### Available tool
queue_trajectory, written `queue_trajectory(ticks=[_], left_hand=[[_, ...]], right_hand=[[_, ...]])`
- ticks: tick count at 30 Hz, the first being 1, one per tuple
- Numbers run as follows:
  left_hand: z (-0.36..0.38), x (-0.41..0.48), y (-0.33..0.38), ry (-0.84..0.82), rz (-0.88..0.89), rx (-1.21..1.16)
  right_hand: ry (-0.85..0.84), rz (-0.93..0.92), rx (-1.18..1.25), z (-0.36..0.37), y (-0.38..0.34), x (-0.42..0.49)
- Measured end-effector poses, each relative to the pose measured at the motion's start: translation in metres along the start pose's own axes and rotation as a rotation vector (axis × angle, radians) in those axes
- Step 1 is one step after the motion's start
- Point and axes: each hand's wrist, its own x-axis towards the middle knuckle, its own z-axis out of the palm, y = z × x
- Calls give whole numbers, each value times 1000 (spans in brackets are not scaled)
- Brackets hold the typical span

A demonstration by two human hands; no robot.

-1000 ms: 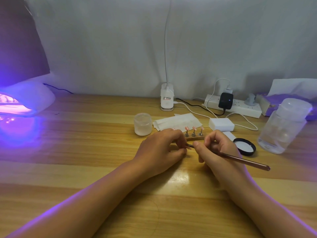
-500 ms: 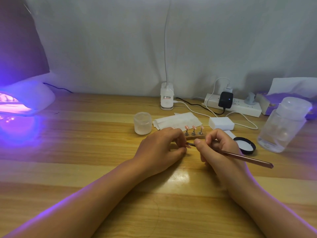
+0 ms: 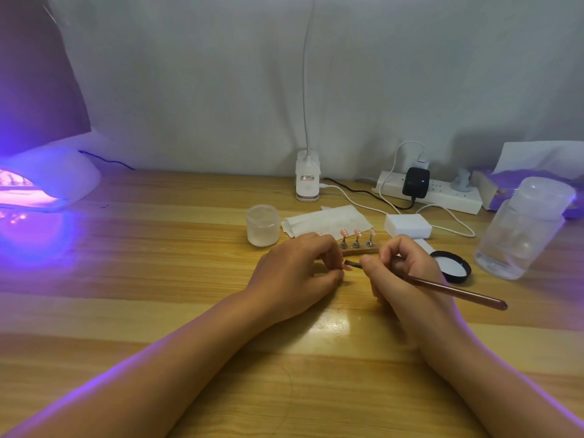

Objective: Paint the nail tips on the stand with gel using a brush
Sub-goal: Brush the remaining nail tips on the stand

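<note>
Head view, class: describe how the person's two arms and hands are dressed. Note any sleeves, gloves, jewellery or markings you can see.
Both forearms are bare up to the frame's lower edge; no sleeves show. The left hand and right hand wear no gloves, and no rings, watch or bracelets are visible. No markings show on either arm. Violet light tints the arms' outer edges. The fingers carry no visible jewellery.

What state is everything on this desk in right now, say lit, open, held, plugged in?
UV lamp: lit.
Jar: open.
Lid: off, lying flat.
Bottle: capped, upright.
Brush: held by right hand.
Left hand: pinching something small, unclear.
Nail tips: upright on stand.
Charger: plugged in.
</note>
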Motion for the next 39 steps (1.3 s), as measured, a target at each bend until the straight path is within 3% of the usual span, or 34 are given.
queue_trajectory(ticks=[8, 16, 25, 33, 39], left_hand=[[0, 1, 0, -4, 7, -1], [1, -1, 0, -5, 31, 36], [2, -1, 0, 16, 50, 62], [4, -2, 0, 28, 85, 157], [4, -2, 1, 23, 106, 174]], right_hand=[[24, -6, -175, 1, 0, 0], [27, 15, -22, 1, -2, 0], [9, 21, -170, 2, -3, -1], [12, 32, 10, 0, -5, -1], [-22, 47, -93, 1, -5, -1]])
